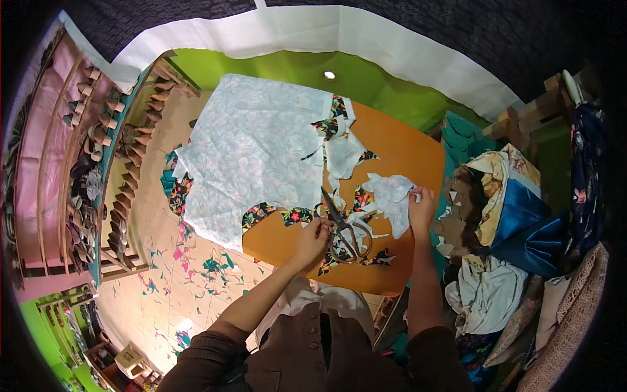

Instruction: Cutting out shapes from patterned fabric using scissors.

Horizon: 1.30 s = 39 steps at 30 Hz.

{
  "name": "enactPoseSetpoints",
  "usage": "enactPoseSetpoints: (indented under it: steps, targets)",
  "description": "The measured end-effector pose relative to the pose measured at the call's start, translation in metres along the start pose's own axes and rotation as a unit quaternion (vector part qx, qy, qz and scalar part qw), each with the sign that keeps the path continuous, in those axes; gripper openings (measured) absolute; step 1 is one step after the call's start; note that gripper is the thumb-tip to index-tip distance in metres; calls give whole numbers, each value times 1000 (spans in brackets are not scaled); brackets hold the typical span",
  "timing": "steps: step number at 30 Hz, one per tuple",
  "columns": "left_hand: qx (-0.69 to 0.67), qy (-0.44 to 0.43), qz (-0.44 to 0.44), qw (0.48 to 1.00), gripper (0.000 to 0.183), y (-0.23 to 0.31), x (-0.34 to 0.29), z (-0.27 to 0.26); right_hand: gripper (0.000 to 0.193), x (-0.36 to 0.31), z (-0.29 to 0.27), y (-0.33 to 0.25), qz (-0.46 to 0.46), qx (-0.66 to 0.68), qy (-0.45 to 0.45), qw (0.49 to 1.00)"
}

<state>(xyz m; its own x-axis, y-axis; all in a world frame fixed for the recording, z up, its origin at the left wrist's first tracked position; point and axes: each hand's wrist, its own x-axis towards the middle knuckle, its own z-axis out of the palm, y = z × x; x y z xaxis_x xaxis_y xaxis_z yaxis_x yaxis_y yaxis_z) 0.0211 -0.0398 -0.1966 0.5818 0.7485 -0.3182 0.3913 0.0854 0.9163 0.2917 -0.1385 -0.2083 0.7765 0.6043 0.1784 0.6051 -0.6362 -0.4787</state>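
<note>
A large sheet of floral fabric, pale underside up, covers the left and far part of the orange table. On the right, my right hand pinches the edge of a small white-backed fabric piece lying on the table. My left hand is closed near the table's front edge, beside the scissors. Whatever its curled fingers hold is too small to make out. The scissors lie with blades pointing away, among dark floral scraps and thin white strips.
The orange table has a rounded right edge. Heaped fabrics and a blue satin cloth crowd the right side. Shoe lasts line racks at the left. Colourful clippings litter the tiled floor, and a pale plastic stool stands lower left.
</note>
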Motion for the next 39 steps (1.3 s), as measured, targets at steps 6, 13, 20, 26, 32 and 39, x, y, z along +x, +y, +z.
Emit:
enactPoseSetpoints:
  steps: [6,13,20,26,32,39]
  targets:
    - [-7,-17,2,1000,17,-6,-13,-9,9,9,-12,-15,-74,11,-37,997]
    - [22,-2,20,1000,17,4,-14,-14,27,0,-19,-10,-194,-168,0,966]
    - [265,105,144,948,18,3,4,-51,31,-25,-6,-22,-44,-180,43,982]
    - [404,44,197,892,19,-2,25,-69,30,-49,12,-67,-96,-26,8,995]
    - [272,24,187,944,13,7,4,-74,25,-83,21,-120,-129,134,-94,978]
    - [117,-36,102,987,15,2,-12,-90,25,-122,32,-188,-103,338,-269,896]
